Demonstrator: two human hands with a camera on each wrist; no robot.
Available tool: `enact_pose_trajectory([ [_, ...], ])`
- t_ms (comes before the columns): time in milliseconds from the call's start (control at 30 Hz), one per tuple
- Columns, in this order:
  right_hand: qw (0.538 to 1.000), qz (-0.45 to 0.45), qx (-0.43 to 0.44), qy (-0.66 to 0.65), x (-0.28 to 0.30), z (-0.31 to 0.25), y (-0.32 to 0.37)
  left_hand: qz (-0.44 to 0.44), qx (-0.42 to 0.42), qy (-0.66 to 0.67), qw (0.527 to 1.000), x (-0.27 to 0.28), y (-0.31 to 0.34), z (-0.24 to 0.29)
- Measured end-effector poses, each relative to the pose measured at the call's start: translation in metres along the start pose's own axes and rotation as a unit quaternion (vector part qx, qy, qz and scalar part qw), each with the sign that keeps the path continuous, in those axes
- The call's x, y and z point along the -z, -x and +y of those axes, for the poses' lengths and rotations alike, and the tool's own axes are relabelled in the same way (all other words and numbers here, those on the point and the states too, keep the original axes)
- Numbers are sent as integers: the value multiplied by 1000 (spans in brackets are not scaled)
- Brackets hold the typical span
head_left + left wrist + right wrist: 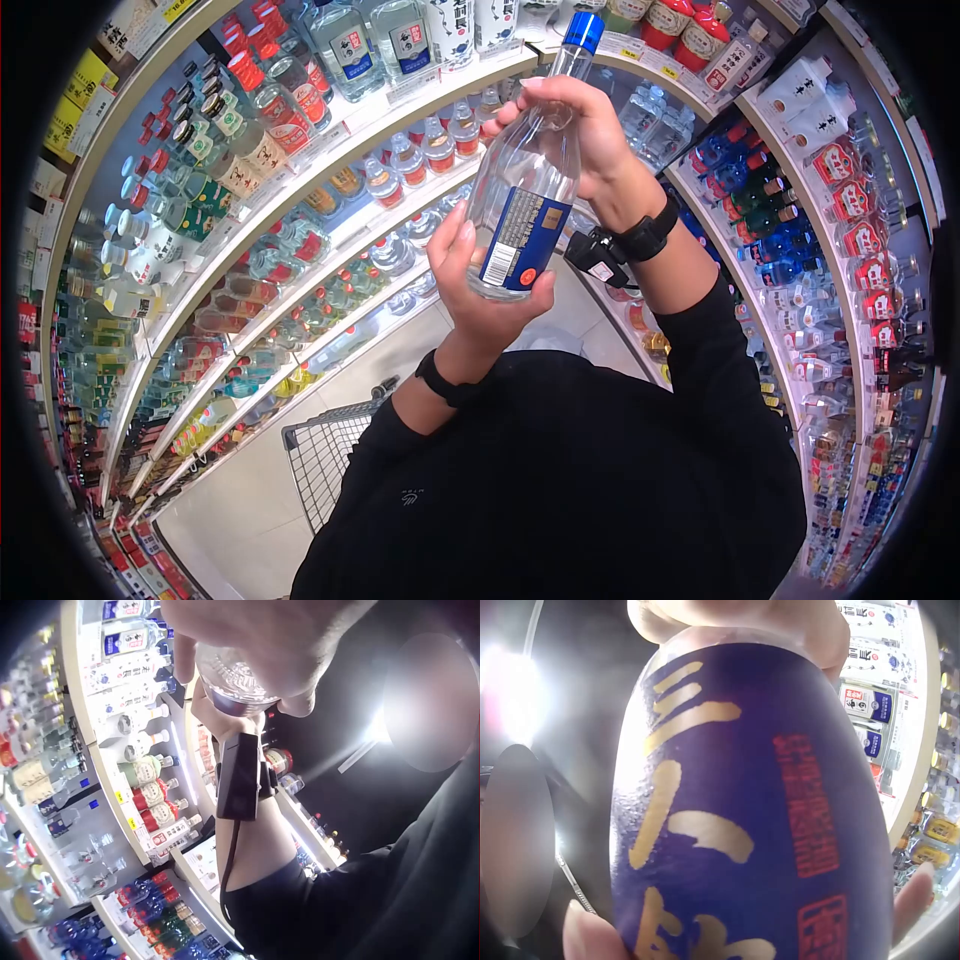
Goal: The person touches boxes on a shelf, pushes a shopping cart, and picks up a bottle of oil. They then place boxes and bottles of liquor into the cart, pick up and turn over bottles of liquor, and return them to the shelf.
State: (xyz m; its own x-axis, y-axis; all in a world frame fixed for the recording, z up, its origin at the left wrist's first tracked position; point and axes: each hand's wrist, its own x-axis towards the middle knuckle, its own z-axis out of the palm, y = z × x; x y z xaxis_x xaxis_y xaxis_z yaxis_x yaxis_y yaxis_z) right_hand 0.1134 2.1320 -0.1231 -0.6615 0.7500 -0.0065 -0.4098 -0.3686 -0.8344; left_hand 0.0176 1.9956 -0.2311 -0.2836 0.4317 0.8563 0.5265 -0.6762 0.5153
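A clear glass liquor bottle (490, 190) with a blue cap is held up tilted in front of the chest. Its back label (525, 240), blue with a barcode, faces up in the head view. My left hand (482, 295) holds the bottle near its base, fingers on one side and thumb on the other. Higher up, my right hand (597, 125) grips the bottle at the shoulder and neck. The right wrist view shows the blue front label (757, 772) with gold characters up close. In the left wrist view the round glass base (232, 682) shows below the left hand.
Curved shelves (350, 135) packed with bottles surround the front and left. More shelving with red-labelled bottles (860, 240) stands on the right. A wire shopping cart (320, 450) sits on the tiled floor (235, 500) beside the black-clothed body.
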Motion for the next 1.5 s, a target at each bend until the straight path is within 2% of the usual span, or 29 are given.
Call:
enact_pose_trajectory([
  [133,1000,4,7,9,-9,-1,-1,6,-12,-7,1000,2,-2,2],
  [200,999,-40,-2,-14,-12,0,-2,17,-11,13,1000,3,-1,1],
  [433,1000,-20,-5,-7,-16,6,-5,17,-25,-41,999,10,1,-1],
  [633,998,-47,-8,-37,-9,10,-3,15,8,-8,1000,12,4,3],
  [700,1000,-12,-3,-18,-8,10,0,-12,23,-28,999,18,7,-3],
  [733,998,-29,-28,-43,-5,10,2,3,70,14,997,18,10,-5],
  [767,998,-28,-26,-42,-2,13,2,4,69,17,997,19,12,-2],
  [800,998,-29,-22,-48,3,17,3,17,195,128,972,20,10,3],
  [833,998,-29,-18,-54,8,21,3,29,314,237,919,20,9,6],
  [900,997,-55,-18,-59,22,28,5,48,313,266,910,22,9,-3],
  [967,998,-35,-20,-55,27,34,10,11,454,412,790,28,1,3],
  [1033,997,-45,-21,-66,32,37,16,11,473,403,783,26,4,-4],
  [1100,996,-44,-31,-70,36,42,19,-4,537,465,704,29,9,-12],
  [1167,997,-22,-27,-65,44,48,19,-11,555,472,685,28,12,-16],
  [1233,998,6,-48,-35,47,50,23,-52,574,499,647,28,19,-24],
  [1267,998,0,-54,-41,47,51,24,-53,574,500,646,28,20,-25],
  [1333,998,16,-56,-24,47,54,29,-24,630,511,585,27,24,-27],
  [1367,998,32,-58,-8,46,57,32,-26,629,513,583,27,28,-32],
  [1433,994,59,-94,-8,47,66,42,-24,656,535,533,26,41,-50],
  [1467,995,58,-80,15,49,74,45,20,691,526,495,24,47,-55],
  [1500,996,55,-65,38,53,85,47,20,690,530,493,21,57,-65],
])
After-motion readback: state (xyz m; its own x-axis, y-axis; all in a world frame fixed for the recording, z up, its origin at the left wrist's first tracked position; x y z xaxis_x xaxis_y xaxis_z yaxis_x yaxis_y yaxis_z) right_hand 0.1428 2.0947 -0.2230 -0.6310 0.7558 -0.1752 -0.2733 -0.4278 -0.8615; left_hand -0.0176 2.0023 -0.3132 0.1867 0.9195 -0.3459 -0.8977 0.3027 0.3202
